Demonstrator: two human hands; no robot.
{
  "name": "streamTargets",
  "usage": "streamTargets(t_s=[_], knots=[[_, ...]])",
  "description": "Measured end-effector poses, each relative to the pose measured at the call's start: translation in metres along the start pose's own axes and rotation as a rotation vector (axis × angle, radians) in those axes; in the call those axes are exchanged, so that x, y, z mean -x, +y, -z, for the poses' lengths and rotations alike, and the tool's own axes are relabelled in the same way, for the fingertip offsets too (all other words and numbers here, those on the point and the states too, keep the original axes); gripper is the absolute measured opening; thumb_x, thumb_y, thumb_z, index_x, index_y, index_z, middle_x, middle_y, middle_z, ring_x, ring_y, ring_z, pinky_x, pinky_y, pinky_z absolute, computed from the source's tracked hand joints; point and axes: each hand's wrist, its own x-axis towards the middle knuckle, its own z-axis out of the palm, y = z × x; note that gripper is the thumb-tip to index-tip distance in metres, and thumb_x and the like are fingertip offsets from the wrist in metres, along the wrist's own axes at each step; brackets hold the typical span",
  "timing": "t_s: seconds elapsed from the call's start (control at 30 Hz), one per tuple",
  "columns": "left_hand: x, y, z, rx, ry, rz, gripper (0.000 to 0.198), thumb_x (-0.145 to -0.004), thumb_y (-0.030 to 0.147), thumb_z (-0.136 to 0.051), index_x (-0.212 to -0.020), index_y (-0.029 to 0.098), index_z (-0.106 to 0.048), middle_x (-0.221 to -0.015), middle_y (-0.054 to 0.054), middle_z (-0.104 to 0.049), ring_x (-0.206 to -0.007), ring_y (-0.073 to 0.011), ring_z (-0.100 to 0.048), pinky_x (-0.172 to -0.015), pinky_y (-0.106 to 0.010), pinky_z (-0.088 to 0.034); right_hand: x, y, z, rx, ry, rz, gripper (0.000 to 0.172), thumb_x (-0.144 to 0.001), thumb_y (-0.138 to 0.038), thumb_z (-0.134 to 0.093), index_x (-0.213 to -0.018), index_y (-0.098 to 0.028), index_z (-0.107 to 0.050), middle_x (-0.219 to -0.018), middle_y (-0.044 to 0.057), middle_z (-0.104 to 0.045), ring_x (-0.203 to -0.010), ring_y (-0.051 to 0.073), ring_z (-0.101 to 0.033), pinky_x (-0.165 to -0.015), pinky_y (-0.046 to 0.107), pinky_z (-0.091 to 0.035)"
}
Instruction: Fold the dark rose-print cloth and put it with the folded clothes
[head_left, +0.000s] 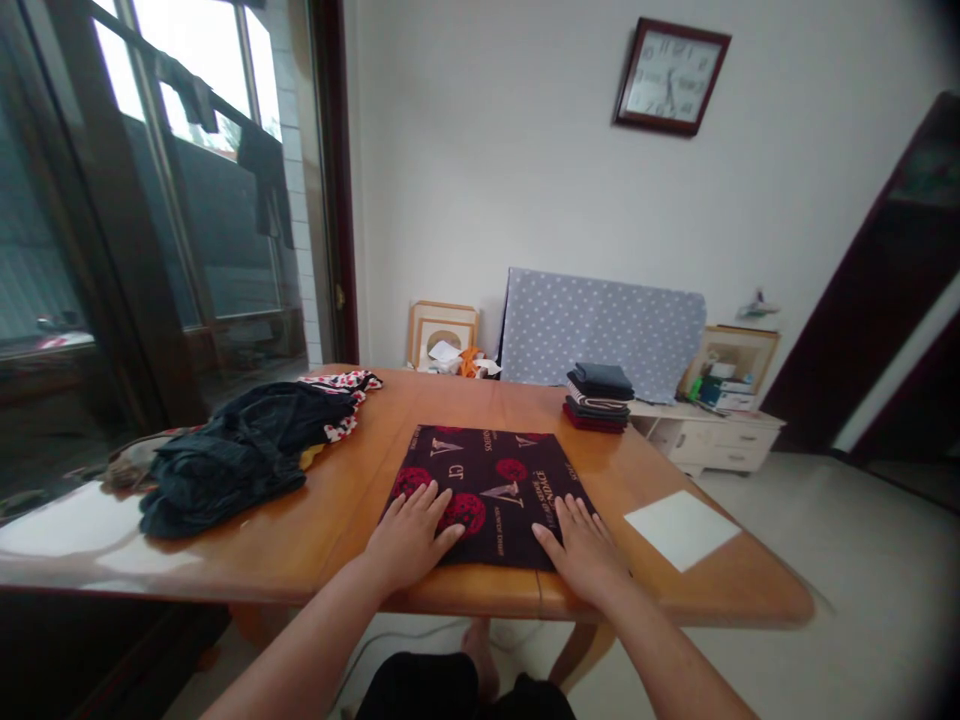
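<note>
A dark cloth (491,470) with red round patterns and pale lettering lies flat on the wooden table (315,530), near its front edge. My left hand (411,530) rests flat on the cloth's near left corner, fingers spread. My right hand (581,545) lies flat on the near right part, fingers stretched out. Neither hand holds anything.
A heap of dark clothes (236,450) with a red-and-white piece lies at the table's left. A stack of folded cloths (598,397) stands at the far right. A white square sheet (681,528) lies near the right edge. A dotted blue cover (600,330) leans against the wall behind.
</note>
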Motion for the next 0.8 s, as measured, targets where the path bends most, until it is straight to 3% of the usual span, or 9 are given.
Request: streamTargets(t_s=[0.17, 0.33, 0.47, 0.57, 0.8], knots=[[-0.014, -0.003, 0.015, 0.036, -0.002, -0.016, 0.062, -0.091, 0.065, -0.044, -0.137, 0.025, -0.056, -0.144, -0.014, -0.055, -0.131, -0.0354, -0.051, -0.107, -0.049, -0.038, -0.007, 0.018, 0.004, -0.005, -0.012, -0.051, 0.091, -0.092, -0.073, -0.022, -0.154, -0.008, -0.03, -0.159, 0.016, -0.029, -0.15, 0.03, -0.02, -0.121, 0.049, -0.012], [-0.06, -0.015, 0.015, 0.065, 0.093, -0.043, 0.044, -0.097, 0.053, -0.04, -0.112, 0.022, -0.067, -0.111, -0.013, -0.071, -0.105, -0.0297, -0.066, -0.092, -0.041, -0.047, -0.038, 0.01, 0.011, -0.046, 0.028, 0.001, 0.086, -0.095, -0.069, -0.017, -0.153, -0.007, -0.033, -0.158, 0.016, -0.031, -0.15, 0.029, -0.021, -0.121, 0.047, -0.016], [-0.105, -0.024, 0.0, 0.071, 0.039, -0.126, 0.045, -0.099, 0.046, -0.038, -0.124, 0.018, -0.062, -0.13, -0.014, -0.064, -0.124, -0.0281, -0.056, -0.106, -0.041, -0.04, -0.068, -0.003, 0.009, -0.048, 0.029, 0.08, 0.083, -0.096, -0.066, -0.022, -0.153, -0.006, -0.033, -0.16, 0.015, -0.027, -0.151, 0.027, -0.017, -0.122, 0.043, -0.016], [-0.13, -0.038, -0.011, 0.05, -0.017, -0.106, 0.055, -0.097, 0.053, -0.04, -0.136, 0.017, -0.054, -0.145, -0.016, -0.052, -0.138, -0.0293, -0.044, -0.113, -0.044, -0.032, -0.078, -0.005, 0.001, -0.037, -0.014, 0.095, 0.082, -0.095, -0.066, -0.024, -0.153, -0.008, -0.033, -0.16, 0.014, -0.026, -0.151, 0.027, -0.016, -0.122, 0.043, -0.014], [-0.155, -0.087, -0.017, 0.028, -0.068, 0.042, 0.068, -0.091, 0.067, -0.041, -0.139, 0.021, -0.052, -0.154, -0.018, -0.041, -0.145, -0.034, -0.032, -0.114, -0.055, -0.025, -0.077, 0.004, -0.013, -0.005, -0.032, 0.081, 0.084, -0.094, -0.07, -0.019, -0.154, -0.013, -0.032, -0.162, 0.008, -0.024, -0.151, 0.025, -0.013, -0.123, 0.044, -0.012]])
